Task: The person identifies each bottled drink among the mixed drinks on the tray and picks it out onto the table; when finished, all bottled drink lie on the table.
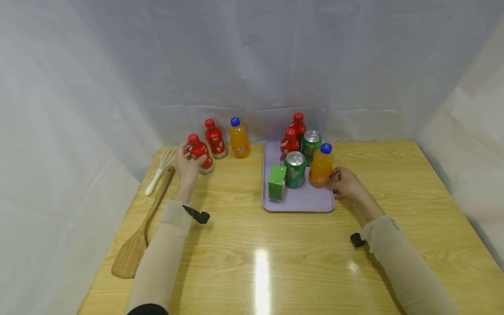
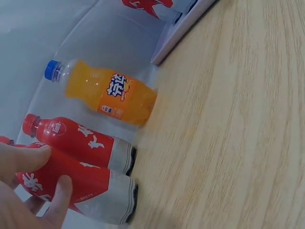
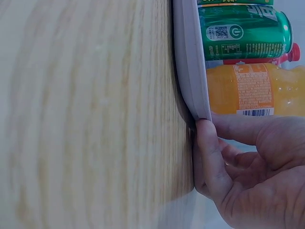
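Nearest to the camera are two pale sleeves (image 1: 157,258) of a person, which reach forward over the table (image 1: 295,271). The left hand (image 1: 187,169) holds the near red bottle (image 1: 199,151), with thumb and fingers bent round its sides. This bottle is upright at the left part of the table; whether its base touches the wood, one cannot tell. Just behind it, to the right, stands the second red bottle (image 1: 215,139), and beside that one an orange bottle (image 1: 239,142) with a blue cap. The right hand (image 1: 344,183) pinches the right rim of the lilac tray (image 1: 303,204), near the front corner, with thumb and finger pressed on the edge. The tray is a little right of the middle. On it are a carton (image 1: 277,181) at the front left, two cans (image 1: 295,173), another orange bottle (image 1: 321,168) close to the right hand, and two more red bottles (image 1: 289,145) at the back. On the left side lie a whisk (image 1: 156,179) and a spatula (image 1: 129,258). Behind the table hangs a pale cloth (image 1: 236,65).
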`<state>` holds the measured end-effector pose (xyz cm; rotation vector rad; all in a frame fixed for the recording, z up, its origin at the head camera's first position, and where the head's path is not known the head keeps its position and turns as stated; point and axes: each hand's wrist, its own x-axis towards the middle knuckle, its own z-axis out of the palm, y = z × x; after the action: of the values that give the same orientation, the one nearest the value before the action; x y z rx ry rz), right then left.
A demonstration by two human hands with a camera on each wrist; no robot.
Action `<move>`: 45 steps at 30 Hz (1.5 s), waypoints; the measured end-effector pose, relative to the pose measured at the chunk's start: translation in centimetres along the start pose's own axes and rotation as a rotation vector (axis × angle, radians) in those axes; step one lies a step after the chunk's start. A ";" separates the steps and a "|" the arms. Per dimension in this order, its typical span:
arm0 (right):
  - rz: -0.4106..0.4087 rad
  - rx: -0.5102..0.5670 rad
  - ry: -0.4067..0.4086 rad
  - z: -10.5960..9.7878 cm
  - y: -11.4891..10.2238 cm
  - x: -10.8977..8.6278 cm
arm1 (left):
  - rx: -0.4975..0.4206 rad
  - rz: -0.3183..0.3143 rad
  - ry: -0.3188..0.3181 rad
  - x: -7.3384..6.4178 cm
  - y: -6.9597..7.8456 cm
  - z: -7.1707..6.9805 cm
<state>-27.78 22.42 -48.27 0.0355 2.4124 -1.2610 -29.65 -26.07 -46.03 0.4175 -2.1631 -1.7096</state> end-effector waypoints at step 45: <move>-0.026 -0.002 0.047 -1.2 0.7 -0.6 | 0.357 0.624 -0.559 -14.8 13.5 19.4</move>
<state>-27.49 23.92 -47.99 0.0340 2.4609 -1.2828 -25.24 0.33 -38.34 -0.6779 -2.5948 -1.1688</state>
